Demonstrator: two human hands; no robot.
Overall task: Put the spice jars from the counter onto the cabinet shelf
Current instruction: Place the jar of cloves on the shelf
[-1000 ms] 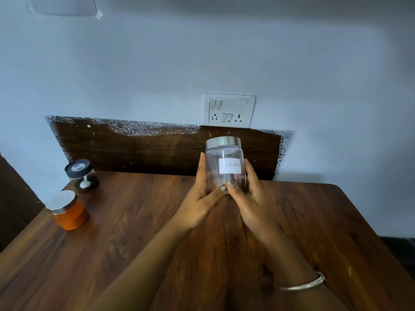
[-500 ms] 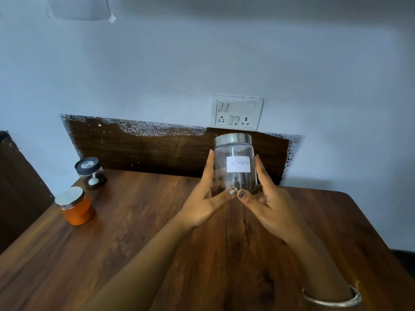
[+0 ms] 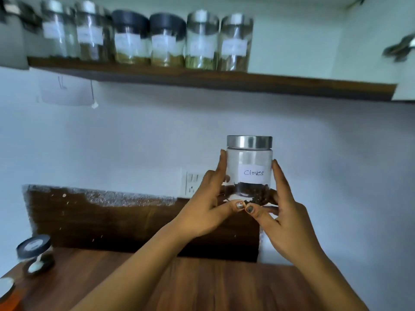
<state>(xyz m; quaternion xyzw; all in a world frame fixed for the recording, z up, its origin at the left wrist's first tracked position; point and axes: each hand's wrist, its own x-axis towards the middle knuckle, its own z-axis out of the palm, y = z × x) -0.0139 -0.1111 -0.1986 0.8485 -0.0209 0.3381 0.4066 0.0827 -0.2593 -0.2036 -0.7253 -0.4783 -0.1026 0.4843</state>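
A clear glass jar (image 3: 249, 162) with a steel lid and a white label reading "Cloves" is held upright in the air, well above the wooden counter (image 3: 202, 286). My left hand (image 3: 206, 212) grips its left side and my right hand (image 3: 285, 218) its right side, thumbs meeting under the base. Dark cloves lie in the bottom. Above, the wooden cabinet shelf (image 3: 314, 86) carries a row of several labelled spice jars (image 3: 166, 41) on its left part; its right part is bare.
A black-lidded jar (image 3: 34, 254) stands at the counter's far left, with the orange jar (image 3: 6, 295) cut off at the frame's lower-left corner. A switch plate (image 3: 193, 182) is on the wall behind my left hand. A cabinet door handle (image 3: 399, 49) shows at the upper right.
Both hands have lifted the cloves jar higher off the counter. My view has tilted up, bringing the shelf and its row of jars into sight.
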